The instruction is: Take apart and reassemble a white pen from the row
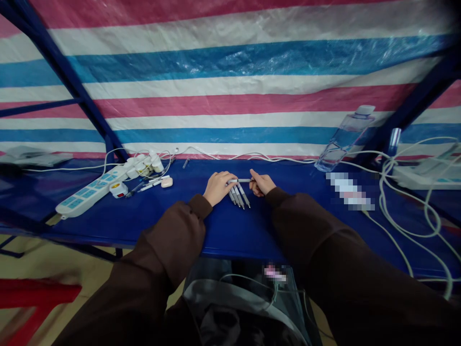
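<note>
Pinched between the left hand [219, 188] and the right hand [261, 183], a slim grey pen [239, 180] is held level, apparently clamped by both; more pens [238, 196] are laid just below on the blue table [252, 230], well apart from a white power strip [86, 190].

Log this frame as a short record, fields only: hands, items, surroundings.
left hand: fingers at one end of a crosswise grey pen
right hand: fingers at that pen's other end
nearest items: three grey pens, fanned on the table, below the crosswise pen
surface: blue table
also on table: white power strip, white earbud case, loose pens
to the right: clear plastic bottle
backdrop: striped tarpaulin
</note>
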{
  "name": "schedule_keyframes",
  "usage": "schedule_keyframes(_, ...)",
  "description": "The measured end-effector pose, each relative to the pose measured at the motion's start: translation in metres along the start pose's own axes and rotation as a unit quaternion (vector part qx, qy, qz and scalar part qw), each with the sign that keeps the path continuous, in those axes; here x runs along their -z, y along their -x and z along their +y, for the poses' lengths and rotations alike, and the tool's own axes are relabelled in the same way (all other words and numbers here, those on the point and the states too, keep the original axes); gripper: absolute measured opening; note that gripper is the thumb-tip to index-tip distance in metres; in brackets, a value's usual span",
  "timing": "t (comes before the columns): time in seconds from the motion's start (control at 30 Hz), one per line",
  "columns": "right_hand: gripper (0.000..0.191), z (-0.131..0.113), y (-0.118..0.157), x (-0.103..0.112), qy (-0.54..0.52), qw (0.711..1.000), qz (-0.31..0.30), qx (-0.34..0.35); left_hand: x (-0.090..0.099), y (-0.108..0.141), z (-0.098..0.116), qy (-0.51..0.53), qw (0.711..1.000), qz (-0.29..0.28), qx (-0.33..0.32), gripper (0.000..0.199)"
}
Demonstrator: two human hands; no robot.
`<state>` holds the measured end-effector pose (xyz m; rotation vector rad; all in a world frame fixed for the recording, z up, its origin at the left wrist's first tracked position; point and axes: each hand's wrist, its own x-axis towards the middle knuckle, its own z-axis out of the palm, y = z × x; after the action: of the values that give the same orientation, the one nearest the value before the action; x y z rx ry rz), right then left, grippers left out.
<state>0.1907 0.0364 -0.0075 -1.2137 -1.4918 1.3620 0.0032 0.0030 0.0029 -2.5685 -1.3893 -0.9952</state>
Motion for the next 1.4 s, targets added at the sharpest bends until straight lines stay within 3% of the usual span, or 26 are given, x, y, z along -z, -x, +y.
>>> schedule_keyframes(0.13,0.026,-0.005,0.000,0.001,-0.092,0.995,-0.036,0.006,0.001,0.000,0.000,0.000,1.000,0.002,0.016,0.017)
schedule_keyframes(0.3,0.023,-0.008,0.004,-0.001,-0.108,0.992,-0.045,0.048,0.001,0.000,0.002,0.014,1.000,0.001,0.023,0.017)
schedule_keyframes(0.43,0.021,-0.002,0.002,-0.002,-0.050,0.993,-0.037,0.099,0.001,0.000,0.003,0.020,1.000,0.009,0.021,0.016)
schedule_keyframes(0.63,0.034,0.004,0.000,0.000,0.071,0.988,0.036,0.134,0.003,0.000,0.007,0.041,0.999,0.009,0.026,0.014)
schedule_keyframes(0.8,0.028,0.001,0.005,-0.001,0.099,0.976,-0.004,0.195,0.003,0.000,0.007,0.054,0.997,0.025,0.046,0.013)
schedule_keyframes(1.0,0.052,0.004,0.003,-0.002,0.149,0.977,0.004,0.154,0.001,-0.001,0.007,0.045,0.997,0.029,0.049,0.011)
schedule_keyframes(1.2,0.037,-0.006,0.009,-0.003,0.060,0.981,-0.027,0.180,0.002,-0.001,0.004,0.056,0.995,0.047,0.060,0.010)
schedule_keyframes(1.4,0.056,-0.005,0.009,-0.006,0.049,0.993,-0.066,0.080,0.003,-0.001,0.005,0.009,0.998,0.044,0.046,0.007)
